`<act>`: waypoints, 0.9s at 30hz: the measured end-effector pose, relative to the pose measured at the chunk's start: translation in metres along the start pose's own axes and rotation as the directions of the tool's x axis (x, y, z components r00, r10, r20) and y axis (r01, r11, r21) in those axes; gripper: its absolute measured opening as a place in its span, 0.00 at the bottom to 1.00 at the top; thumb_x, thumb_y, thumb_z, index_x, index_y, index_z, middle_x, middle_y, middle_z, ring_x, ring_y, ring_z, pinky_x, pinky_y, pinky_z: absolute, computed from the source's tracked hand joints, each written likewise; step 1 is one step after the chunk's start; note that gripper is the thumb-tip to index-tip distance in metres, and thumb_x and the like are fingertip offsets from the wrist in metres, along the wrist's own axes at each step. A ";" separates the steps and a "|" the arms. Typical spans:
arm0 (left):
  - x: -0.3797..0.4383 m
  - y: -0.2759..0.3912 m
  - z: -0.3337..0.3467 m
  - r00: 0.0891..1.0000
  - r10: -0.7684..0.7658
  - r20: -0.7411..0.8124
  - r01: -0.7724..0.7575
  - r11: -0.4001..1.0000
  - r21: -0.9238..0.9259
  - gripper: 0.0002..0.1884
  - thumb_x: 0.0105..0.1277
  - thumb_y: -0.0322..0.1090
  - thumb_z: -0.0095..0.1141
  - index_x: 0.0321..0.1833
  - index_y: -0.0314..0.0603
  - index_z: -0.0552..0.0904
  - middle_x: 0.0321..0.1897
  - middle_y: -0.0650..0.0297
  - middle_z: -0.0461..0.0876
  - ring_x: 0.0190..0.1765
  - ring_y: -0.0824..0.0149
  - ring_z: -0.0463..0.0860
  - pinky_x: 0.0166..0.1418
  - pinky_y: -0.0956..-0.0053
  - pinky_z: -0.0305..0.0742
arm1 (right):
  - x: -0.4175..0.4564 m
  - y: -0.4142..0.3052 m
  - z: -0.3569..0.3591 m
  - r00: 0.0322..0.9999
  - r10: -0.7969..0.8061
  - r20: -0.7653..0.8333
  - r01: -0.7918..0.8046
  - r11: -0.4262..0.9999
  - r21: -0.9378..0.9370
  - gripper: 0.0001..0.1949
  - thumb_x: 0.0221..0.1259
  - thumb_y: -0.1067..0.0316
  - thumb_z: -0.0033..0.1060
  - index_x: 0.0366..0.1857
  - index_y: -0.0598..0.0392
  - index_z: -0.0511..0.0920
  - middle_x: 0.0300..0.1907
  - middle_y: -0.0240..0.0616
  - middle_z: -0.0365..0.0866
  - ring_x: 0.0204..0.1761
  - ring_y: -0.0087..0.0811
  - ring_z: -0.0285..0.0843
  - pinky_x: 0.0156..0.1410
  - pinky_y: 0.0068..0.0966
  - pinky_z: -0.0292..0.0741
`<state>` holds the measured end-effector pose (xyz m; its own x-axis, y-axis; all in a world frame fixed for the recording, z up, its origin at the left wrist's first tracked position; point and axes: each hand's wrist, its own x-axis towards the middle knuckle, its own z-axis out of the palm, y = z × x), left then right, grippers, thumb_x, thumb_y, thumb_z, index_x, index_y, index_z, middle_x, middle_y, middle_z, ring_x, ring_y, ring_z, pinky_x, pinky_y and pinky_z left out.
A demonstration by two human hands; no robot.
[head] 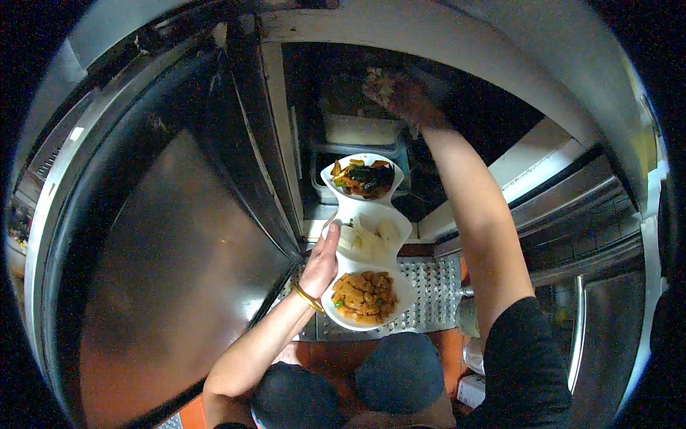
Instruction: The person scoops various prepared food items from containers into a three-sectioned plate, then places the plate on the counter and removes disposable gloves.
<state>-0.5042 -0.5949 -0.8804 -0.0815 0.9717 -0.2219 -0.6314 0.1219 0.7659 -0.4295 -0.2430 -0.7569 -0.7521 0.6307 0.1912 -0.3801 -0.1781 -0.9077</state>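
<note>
My left hand (321,263), with a yellow bangle at the wrist, grips the left edge of a white three-section dish (367,263). The far section bears dark leafy food (367,179), the middle one pale pieces (370,236), and the near one orange-brown diced food (367,295). My right arm reaches into the dark inside of an open steel cabinet, perhaps a refrigerator. There my right hand (410,102) is dim and blurred beside a pale, lumpy thing (380,86); whether it holds this cannot be told.
An open steel door (177,257) stands at the left. Inside the cabinet are a clear plastic container (316,174) and a pale tub (362,130). A perforated metal step or plate (434,292) lies below the opening. More steel doors with a handle (578,332) are at the right.
</note>
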 end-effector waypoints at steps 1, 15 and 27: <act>0.000 0.001 0.005 1.000 -0.003 -0.007 0.003 0.999 -0.048 0.29 0.76 0.58 0.39 0.69 0.43 0.66 0.53 0.64 0.80 0.45 0.75 0.81 0.44 0.82 0.76 | 0.000 -0.002 -0.003 0.999 0.014 -0.036 -0.014 1.000 -0.003 0.22 0.68 0.65 0.53 0.61 0.65 0.68 0.58 0.53 0.73 0.60 0.53 0.73 0.70 0.49 0.70; 0.001 0.000 0.009 0.990 0.069 0.126 -0.053 0.990 -0.131 0.30 0.77 0.57 0.34 0.69 0.39 0.64 0.62 0.55 0.74 0.60 0.63 0.78 0.64 0.67 0.74 | -0.097 -0.010 0.072 0.807 0.531 0.260 -0.586 0.660 0.470 0.22 0.72 0.62 0.40 0.65 0.63 0.65 0.59 0.61 0.71 0.59 0.54 0.73 0.65 0.47 0.74; 0.000 0.002 0.012 0.982 0.038 0.183 -0.015 0.992 -0.124 0.32 0.76 0.58 0.32 0.71 0.39 0.63 0.64 0.54 0.73 0.63 0.62 0.76 0.66 0.66 0.72 | -0.185 0.013 0.132 0.900 0.433 0.051 -0.230 0.570 -0.789 0.13 0.62 0.57 0.64 0.42 0.53 0.83 0.44 0.31 0.83 0.48 0.23 0.78 0.60 0.24 0.73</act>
<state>-0.4957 -0.5923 -0.8714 0.0368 0.9962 -0.0789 -0.7206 0.0811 0.6885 -0.3663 -0.4614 -0.7550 -0.8687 0.4525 -0.2016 0.3806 0.3493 -0.8562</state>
